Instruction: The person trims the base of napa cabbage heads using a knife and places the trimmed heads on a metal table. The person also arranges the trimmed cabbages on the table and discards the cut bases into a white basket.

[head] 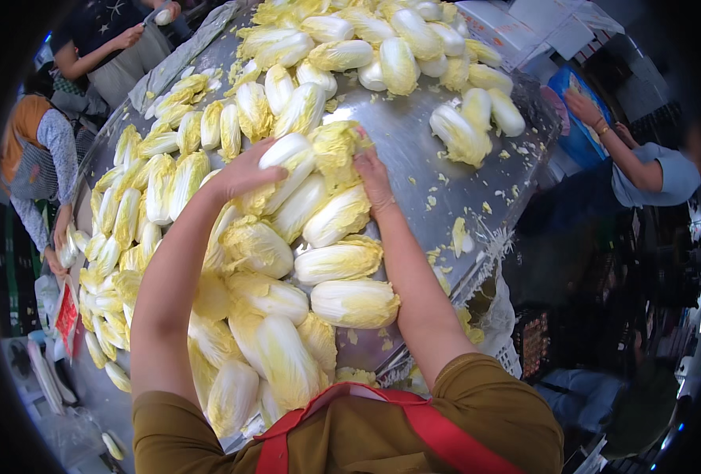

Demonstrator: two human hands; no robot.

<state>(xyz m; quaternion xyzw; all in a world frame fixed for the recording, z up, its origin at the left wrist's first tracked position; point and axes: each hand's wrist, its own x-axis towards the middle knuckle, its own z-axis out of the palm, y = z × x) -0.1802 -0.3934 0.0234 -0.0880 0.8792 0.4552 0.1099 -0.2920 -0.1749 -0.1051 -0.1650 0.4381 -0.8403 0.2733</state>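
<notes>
My left hand (245, 170) is curled around a white-ribbed napa cabbage (291, 155), its thumb lying across the ribs. On the other side, my right hand (376, 178) grips the edge of a yellow, leafy napa cabbage top (334, 155). The two pieces touch; whether they are one head cannot be made out. Below my hands, whole heads lie close together, among them a plump napa cabbage (337, 217) under my right wrist. Another napa cabbage (355, 303) rests against my right forearm.
A metal table (397, 136) carries a large cabbage pile (380, 35) at the far end and smaller heads (128, 213) at left. Leaf scraps (461, 237) lie near its right edge. People stand left and right; one person's hand (128, 37) holds a knife (155, 13).
</notes>
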